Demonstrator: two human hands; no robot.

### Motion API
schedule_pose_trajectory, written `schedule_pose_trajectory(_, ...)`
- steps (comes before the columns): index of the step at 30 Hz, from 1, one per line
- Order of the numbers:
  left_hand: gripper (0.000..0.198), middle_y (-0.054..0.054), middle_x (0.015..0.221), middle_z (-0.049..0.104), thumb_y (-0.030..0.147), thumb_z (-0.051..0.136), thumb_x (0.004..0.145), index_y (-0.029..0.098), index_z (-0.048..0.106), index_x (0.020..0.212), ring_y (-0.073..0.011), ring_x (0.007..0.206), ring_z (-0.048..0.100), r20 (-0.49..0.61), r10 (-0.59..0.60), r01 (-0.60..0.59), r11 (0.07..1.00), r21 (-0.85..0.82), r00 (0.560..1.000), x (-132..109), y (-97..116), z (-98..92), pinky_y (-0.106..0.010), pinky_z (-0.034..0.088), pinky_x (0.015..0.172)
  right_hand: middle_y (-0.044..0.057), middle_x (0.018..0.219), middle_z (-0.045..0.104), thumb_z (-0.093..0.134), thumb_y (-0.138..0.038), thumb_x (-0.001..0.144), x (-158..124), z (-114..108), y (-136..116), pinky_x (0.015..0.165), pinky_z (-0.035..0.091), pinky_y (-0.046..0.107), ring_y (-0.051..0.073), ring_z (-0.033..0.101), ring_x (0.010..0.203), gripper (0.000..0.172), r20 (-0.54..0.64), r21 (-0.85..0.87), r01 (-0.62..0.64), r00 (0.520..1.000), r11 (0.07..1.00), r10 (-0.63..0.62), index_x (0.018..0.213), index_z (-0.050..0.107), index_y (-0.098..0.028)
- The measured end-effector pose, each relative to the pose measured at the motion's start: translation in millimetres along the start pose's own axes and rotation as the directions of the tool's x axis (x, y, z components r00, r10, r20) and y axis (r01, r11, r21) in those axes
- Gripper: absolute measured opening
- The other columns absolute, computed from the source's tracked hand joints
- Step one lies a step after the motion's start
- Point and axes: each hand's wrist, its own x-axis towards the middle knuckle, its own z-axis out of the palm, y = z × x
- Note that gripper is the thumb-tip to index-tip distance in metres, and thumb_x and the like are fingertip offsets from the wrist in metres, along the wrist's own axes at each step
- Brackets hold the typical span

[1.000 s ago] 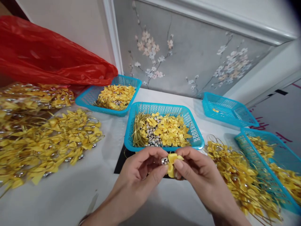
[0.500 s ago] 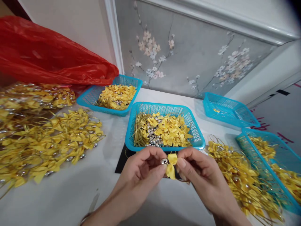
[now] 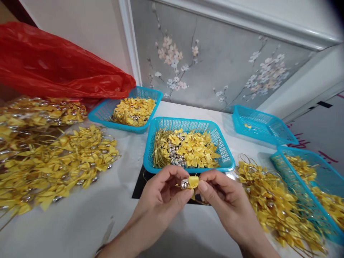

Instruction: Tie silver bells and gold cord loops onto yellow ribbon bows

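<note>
2 bare hands are meeting above a pale counter (image 3: 80,233), with 1 small yellow bow (image 3: 193,181) held up between their fingertips. The left hand (image 3: 163,197) is pinching, its thumb and index finger closing around a round silver bell (image 3: 184,184) and the bow's left side. The right hand (image 3: 223,193) is pinching the bow's right side in a similar grip; its other fingers are curling out of sight behind. A flat black sheet (image 3: 137,186) is lying on the counter below them.

Just beyond the hands, a blue center basket (image 3: 161,170) is holding gold cords (image 3: 160,147) at its left, silver bells along the middle and yellow bows at its right. From where I am standing, 3 more blue baskets are showing: a back-left basket (image 3: 99,116) heaped with bows, a back-right basket (image 3: 268,127) containing a small yellow piece, and a right-hand basket (image 3: 301,172) partly filled with bows.

A loose right pile (image 3: 274,200) of bows and cords is lying beside that last basket. A wider left pile (image 3: 59,161) is spreading over the counter's left side, and a red plastic bag (image 3: 59,68) is sagging behind it. Beyond the counter's back edge, a gray panel (image 3: 220,53) is displaying painted blossoms.
</note>
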Motion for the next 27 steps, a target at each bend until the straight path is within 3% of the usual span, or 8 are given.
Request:
schedule_pose_trajectory(4,0.015,0.007,0.083,0.066,0.015,0.069,0.084,0.029,0.068,0.088,-0.0067,0.075,0.062,-0.066,0.13,-0.118,0.981,0.154,0.989,-1.0,-3.3,-0.5,-0.012,0.051,0.069,-0.002,0.064,0.056,0.062,-0.036,0.092,1.6,-1.3,-0.8,0.052,0.039,0.019,0.009,0.047,0.058,0.022,0.049,-0.05,-0.022,0.998,0.998,0.024,0.079,0.063,-0.019)
schedule_pose_trajectory(8,0.033,0.009,0.086,0.069,0.004,0.066,0.079,0.034,0.068,0.093,-0.0048,0.077,0.067,-0.139,0.325,-0.269,0.91,0.314,0.935,-2.1,-8.5,0.7,-0.007,0.053,0.07,-0.001,0.067,0.062,0.06,-0.036,0.094,2.2,-1.2,0.5,0.054,0.041,0.018,0.009,0.05,0.059,0.022,0.039,-0.04,-0.015,0.999,0.999,0.016,0.08,0.062,-0.019)
schedule_pose_trajectory(10,0.04,0.009,0.087,0.068,0.001,0.064,0.078,0.036,0.067,0.098,-0.0051,0.078,0.069,-0.146,0.367,-0.306,0.895,0.324,0.919,-1.9,-9.6,1.8,-0.008,0.054,0.071,-0.001,0.067,0.062,0.059,-0.036,0.095,1.6,0.1,1.9,0.054,0.042,0.018,0.009,0.05,0.057,0.023,0.034,-0.012,-0.019,0.999,1.0,0.02,0.08,0.061,-0.018)
schedule_pose_trajectory(16,0.026,0.002,0.106,0.066,0.003,0.065,0.077,0.027,0.073,0.082,-0.0094,0.087,0.071,-0.119,0.313,-0.274,0.925,0.262,0.942,1.3,-6.5,1.0,-0.01,0.057,0.068,-0.002,0.068,0.059,0.058,-0.038,0.096,0.7,5.0,7.9,0.055,0.043,0.018,0.008,0.049,0.058,0.023,0.033,0.11,-0.027,0.999,0.994,0.023,0.084,0.061,-0.018)
schedule_pose_trajectory(21,0.026,0.004,0.093,0.07,0.003,0.064,0.08,0.028,0.073,0.082,-0.0073,0.088,0.069,-0.063,0.337,-0.31,0.913,0.266,0.939,2.3,-5.4,-1.4,-0.009,0.054,0.074,-0.003,0.069,0.054,0.059,-0.039,0.094,1.9,1.9,10.4,0.059,0.042,0.018,0.009,0.047,0.063,0.022,0.056,0.109,-0.012,0.998,0.994,0.006,0.086,0.062,-0.019)
schedule_pose_trajectory(27,0.02,0.007,0.079,0.072,0.011,0.067,0.082,0.03,0.072,0.085,-0.0055,0.072,0.066,-0.066,0.256,-0.231,0.938,0.26,0.964,1.7,-4.8,-1.1,-0.008,0.052,0.067,-0.001,0.076,0.056,0.056,-0.036,0.096,2.5,-4.5,12.7,0.058,0.042,0.02,0.011,0.048,0.067,0.02,0.03,-0.019,0.056,0.998,0.998,-0.055,0.085,0.063,-0.02)
